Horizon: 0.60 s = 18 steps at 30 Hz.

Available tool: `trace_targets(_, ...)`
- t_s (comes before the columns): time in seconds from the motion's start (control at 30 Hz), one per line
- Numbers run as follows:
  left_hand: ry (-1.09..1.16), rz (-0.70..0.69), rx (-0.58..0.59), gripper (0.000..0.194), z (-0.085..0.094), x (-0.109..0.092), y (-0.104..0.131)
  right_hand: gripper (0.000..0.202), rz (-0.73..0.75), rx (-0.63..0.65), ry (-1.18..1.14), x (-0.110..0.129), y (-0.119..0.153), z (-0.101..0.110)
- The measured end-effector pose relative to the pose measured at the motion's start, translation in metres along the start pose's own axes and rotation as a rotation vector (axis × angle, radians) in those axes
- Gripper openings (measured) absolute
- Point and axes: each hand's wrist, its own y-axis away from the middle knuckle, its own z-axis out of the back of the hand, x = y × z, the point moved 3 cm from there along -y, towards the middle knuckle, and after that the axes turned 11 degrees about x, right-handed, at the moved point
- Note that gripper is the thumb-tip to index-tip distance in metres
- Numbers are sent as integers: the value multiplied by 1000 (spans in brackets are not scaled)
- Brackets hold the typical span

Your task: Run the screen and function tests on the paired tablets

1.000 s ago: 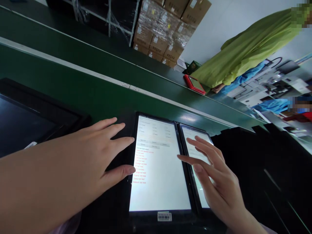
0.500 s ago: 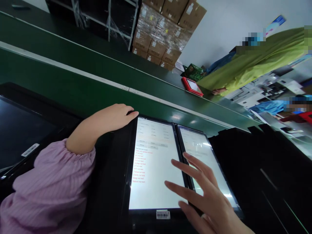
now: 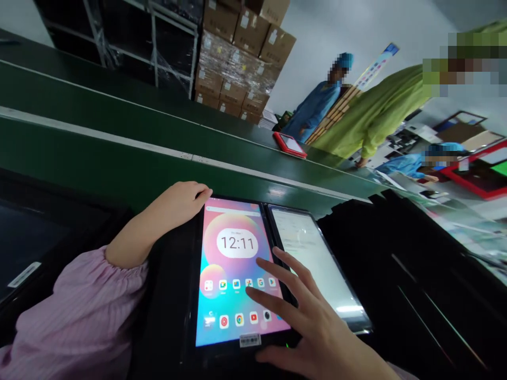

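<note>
Left hand (image 3: pixel 185 199): had moved, against one second earlier, from beside the left edge of the lit tablet (image 3: pixel 233 266) to its top-left corner; grip narrow, fingers curled in, thumb at the corner; pinching or merely resting, could not tell.
Right hand (image 3: pixel 312 311): wide, fingers spread over the tablet's lower right part; held nothing; fingertip contact with the glass could not be told.
Lilac sleeve (image 3: pixel 79 311): gathered on the left forearm.
Tablet position: lay face up partly under the right fingers, its far left corner at the left hand; barcode label (image 3: pixel 250 340) on the near bezel.
Screen: white with red test lines a half second earlier; at this reading, a pink and blue home screen, clock 12:11, two icon rows.
Second tablet (image 3: pixel 312 253): just right of the first, pale screen lit, partly behind the right hand.
Dark-screened device (image 3: pixel 35 237): at far left, beyond the sleeve.
Green bench (image 3: pixel 130 163): ran behind both tablets, crossed by a pale strip (image 3: pixel 190 157).
Red-framed device (image 3: pixel 291 144): past the strip.
Person in yellow-green (image 3: pixel 376 116): at the bench's far side.
Cartons (image 3: pixel 237 63): stacked at the back, partly film-wrapped.
</note>
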Motion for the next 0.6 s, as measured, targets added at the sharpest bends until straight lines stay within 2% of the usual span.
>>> trace_targets(0.13,-55,-2,-9,50,5,-1,2,78,-30,-7,-18,-2,-4,-3)
trace_targets(0.27,-59,42,-26,49,8,0,-1,73,-55,-49,-8,0,0,-8)
trace_targets(0.47,73,217,-46,52,14,19,-6,87,-181,-99,-107,0,7,-22)
trace_targets(0.6,163,142,-99,57,33,23,-2,101,-241,-136,-152,-1,1,-33)
